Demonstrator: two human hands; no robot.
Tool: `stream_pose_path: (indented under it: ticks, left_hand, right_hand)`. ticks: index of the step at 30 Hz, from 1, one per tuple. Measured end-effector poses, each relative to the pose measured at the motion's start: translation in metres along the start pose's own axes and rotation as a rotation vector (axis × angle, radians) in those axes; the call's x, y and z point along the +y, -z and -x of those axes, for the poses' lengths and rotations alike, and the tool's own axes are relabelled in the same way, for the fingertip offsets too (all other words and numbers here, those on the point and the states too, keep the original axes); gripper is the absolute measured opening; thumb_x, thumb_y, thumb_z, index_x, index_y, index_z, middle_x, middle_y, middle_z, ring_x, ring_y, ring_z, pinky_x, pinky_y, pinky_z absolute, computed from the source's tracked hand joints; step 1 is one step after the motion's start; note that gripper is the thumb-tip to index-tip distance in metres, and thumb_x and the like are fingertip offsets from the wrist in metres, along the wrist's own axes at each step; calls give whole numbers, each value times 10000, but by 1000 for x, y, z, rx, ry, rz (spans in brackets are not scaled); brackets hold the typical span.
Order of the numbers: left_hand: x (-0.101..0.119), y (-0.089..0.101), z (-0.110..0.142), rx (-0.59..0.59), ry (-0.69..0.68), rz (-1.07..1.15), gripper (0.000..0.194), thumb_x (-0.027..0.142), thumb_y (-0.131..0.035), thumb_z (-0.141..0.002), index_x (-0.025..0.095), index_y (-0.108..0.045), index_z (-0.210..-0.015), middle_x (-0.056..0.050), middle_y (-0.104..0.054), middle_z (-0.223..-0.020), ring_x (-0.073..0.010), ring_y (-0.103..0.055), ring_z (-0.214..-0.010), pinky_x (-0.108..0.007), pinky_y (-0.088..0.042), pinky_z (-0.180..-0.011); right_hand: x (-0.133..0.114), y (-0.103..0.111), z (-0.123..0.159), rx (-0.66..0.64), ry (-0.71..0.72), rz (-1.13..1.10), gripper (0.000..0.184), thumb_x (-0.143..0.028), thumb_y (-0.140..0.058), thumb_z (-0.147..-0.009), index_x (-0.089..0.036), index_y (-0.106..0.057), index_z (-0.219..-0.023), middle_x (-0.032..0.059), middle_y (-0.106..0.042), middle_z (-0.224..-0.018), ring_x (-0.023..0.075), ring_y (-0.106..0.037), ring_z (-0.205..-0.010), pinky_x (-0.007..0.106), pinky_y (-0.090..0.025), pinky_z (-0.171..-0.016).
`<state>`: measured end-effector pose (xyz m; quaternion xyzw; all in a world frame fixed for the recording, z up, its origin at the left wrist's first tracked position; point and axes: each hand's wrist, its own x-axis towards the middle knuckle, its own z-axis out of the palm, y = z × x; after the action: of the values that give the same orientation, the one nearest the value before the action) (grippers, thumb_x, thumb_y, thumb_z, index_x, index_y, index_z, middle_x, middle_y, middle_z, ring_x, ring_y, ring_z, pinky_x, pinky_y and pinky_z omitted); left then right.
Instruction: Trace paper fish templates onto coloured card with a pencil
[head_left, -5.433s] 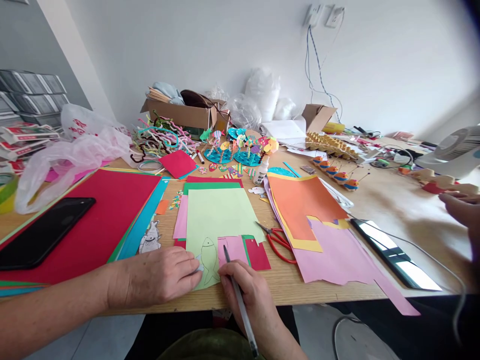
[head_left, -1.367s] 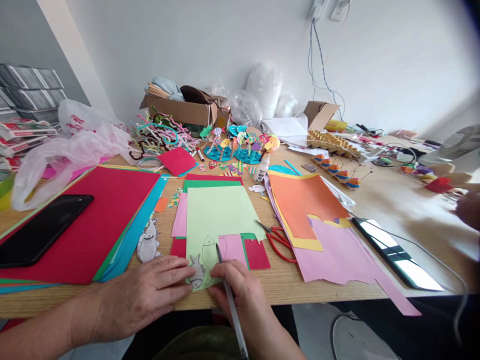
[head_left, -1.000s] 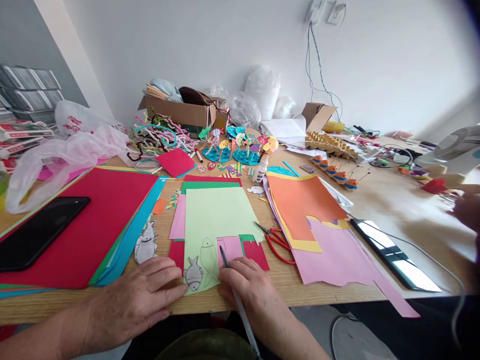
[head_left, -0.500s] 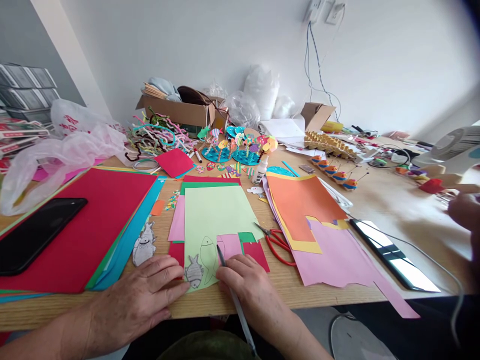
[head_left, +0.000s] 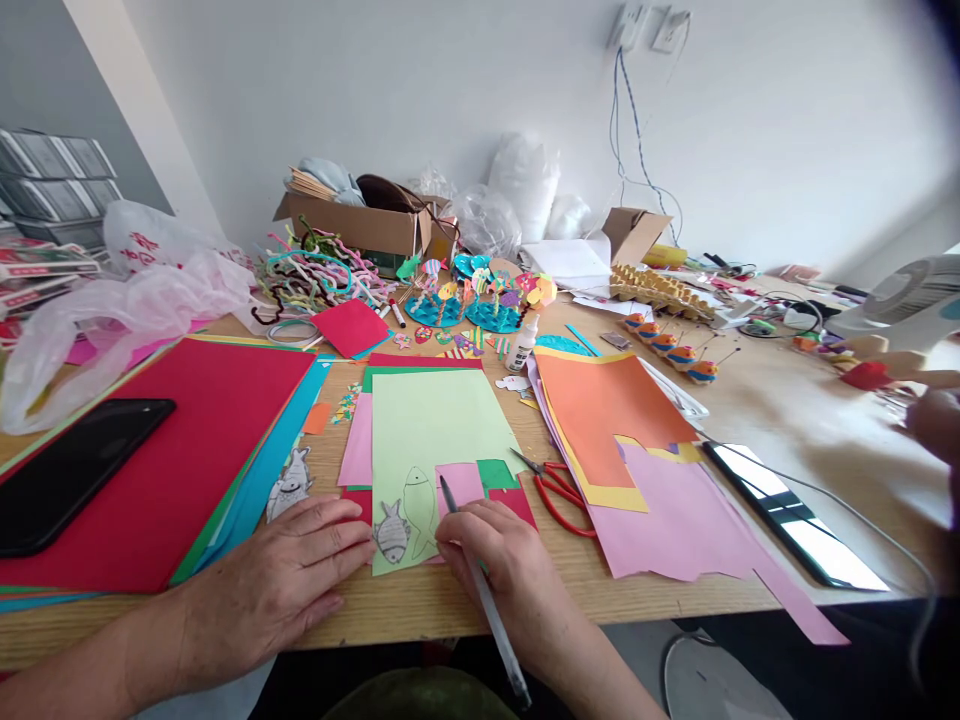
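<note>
My right hand [head_left: 499, 555] grips a clear-barrelled pen [head_left: 484, 590], its tip at the cut edge of a light green sheet [head_left: 442, 415]. An outlined fish drawing [head_left: 418, 505] is on that sheet. Beside it lies a grey striped paper fish cutout [head_left: 392, 532], head toward me. My left hand [head_left: 300, 560] lies flat with fingers stretched out, fingertips at the sheet's left edge near the cutout. Another grey fish cutout [head_left: 290, 480] is partly hidden behind my left hand. Pink, green and red sheets show beneath the light green one.
Red-handled scissors [head_left: 561, 492] lie right of the sheets, beside orange paper [head_left: 607, 410] and pink paper [head_left: 675, 520]. A black phone [head_left: 82, 475] rests on red paper [head_left: 225, 430] at left. A glue bottle [head_left: 521, 345] and fish decorations [head_left: 480, 300] stand behind. Another person's hand [head_left: 934, 425] shows at right.
The light green sheet has turned slightly, and the striped cutout now sits a little more tilted. The pen and my right hand have shifted slightly; my left hand stays almost in place.
</note>
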<state>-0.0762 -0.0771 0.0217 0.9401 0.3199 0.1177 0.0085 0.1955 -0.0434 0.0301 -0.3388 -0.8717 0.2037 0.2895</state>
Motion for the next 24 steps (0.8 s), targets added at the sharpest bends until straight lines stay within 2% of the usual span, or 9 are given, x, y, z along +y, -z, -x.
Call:
stream_pose_path:
  ticks: [4, 8, 11, 17, 24]
  left_hand:
    - [3, -3, 2, 3, 10, 20, 464, 135, -541, -915, 223, -508, -1369, -41, -631, -1276, -243, -485, -1246, -365, -378, -1099]
    - [7, -11, 5, -7, -3, 2, 483, 136, -531, -913, 219, -487, -1387, -28, -620, -1297, -248, -468, -1259, -376, -349, -1117]
    - [10, -13, 5, 32, 28, -20, 451, 132, -506, -918, 214, -511, -1361, -26, -614, -1301, -251, -459, -1261, -383, -356, -1108]
    - [14, -8, -3, 113, -22, -43, 372, 127, -517, -906, 154, -574, -1273, -47, -649, -1241, -242, -493, -1205, -347, -395, -1071]
    - [14, -5, -4, 99, -27, -32, 363, 121, -512, -908, 158, -576, -1264, -40, -654, -1242, -229, -512, -1195, -341, -382, -1083]
  right_hand:
    - [-5, -5, -6, 9, -23, -77, 170, -50, -520, -870, -194, -604, -840, 13, -641, -752, 150, -582, -690, 225, -409, -601]
    - [-7, -16, -10, -21, 67, -45, 179, -26, -562, -838, -195, -609, -876, 13, -647, -770, 161, -577, -727, 235, -430, -644]
    - [-7, -22, -11, -56, 90, -7, 187, -21, -565, -834, -194, -608, -891, 15, -638, -768, 172, -562, -744, 245, -432, -652]
    - [-2, -30, -9, -88, 99, 9, 163, -71, -501, -909, -204, -593, -887, 22, -617, -773, 180, -544, -772, 258, -431, -676]
    - [0, -33, -7, -78, 100, 9, 175, -95, -467, -940, -195, -577, -849, 27, -601, -755, 184, -531, -763, 269, -434, -688]
